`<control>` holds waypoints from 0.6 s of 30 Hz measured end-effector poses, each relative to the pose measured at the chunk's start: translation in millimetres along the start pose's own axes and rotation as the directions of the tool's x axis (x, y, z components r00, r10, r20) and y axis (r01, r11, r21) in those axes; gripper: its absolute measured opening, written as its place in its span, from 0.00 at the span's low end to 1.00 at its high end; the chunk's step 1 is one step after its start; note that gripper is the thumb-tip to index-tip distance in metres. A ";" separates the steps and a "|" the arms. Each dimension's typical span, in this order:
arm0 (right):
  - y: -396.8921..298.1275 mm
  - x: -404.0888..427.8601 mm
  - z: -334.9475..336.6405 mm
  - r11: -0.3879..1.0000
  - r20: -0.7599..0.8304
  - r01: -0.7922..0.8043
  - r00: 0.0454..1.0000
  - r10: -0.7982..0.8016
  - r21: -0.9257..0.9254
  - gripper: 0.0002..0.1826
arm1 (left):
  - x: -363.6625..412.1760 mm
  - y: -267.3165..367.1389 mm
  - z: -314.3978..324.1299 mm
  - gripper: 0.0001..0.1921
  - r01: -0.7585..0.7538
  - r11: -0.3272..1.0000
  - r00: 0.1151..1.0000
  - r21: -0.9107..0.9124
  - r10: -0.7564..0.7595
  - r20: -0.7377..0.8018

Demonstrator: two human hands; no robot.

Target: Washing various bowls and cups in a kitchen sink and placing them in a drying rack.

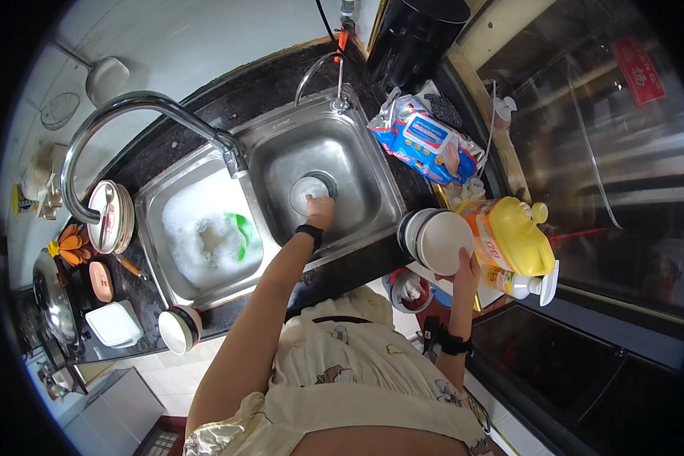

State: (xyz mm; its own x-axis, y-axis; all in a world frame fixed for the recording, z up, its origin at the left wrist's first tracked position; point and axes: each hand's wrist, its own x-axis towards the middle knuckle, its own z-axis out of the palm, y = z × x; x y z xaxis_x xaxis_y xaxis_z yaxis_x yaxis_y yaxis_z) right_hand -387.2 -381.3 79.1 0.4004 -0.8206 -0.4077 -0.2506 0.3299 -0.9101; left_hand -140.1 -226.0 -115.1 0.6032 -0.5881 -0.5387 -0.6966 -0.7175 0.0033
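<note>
My left hand (320, 211) reaches into the right basin (356, 162) of the steel sink. Its fingers grip the near edge of a small, round, pale object (305, 191), which partly covers the dark drain ring; whether this is a cup or a drain cover I cannot tell. On the counter to the right, my right hand (464, 268) holds the rim of a stack of bowls (444, 236), thumb on the front white one. The bowls lean on their sides, beside a yellow detergent jug (513, 236). The left basin (148, 228) contains suds (196, 199) and something green (240, 233).
A tall faucet (139, 101) arches over the left basin. Stacked plates (126, 222), a white lidded box (111, 325) and more bowls (176, 330) stand on the left counter. Kitchen wipes (427, 142) and a pump bottle (518, 285) are at right. A bin (402, 290) stands below.
</note>
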 end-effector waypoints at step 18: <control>-5.8 -1.2 -1.7 0.983 0.031 -0.085 0.995 0.091 -0.160 0.27 | 4.1 -110.4 25.3 0.07 -0.141 -0.781 0.918 -0.608 -0.334 0.215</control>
State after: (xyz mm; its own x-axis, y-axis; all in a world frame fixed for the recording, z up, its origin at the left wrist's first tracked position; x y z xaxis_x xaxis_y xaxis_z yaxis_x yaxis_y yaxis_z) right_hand -387.8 -383.1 85.0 0.4031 -0.7723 -0.4910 -0.4217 0.3195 -0.8486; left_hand -70.6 -139.7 -139.0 0.7023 -0.2201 -0.6770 0.6952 0.4167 0.5858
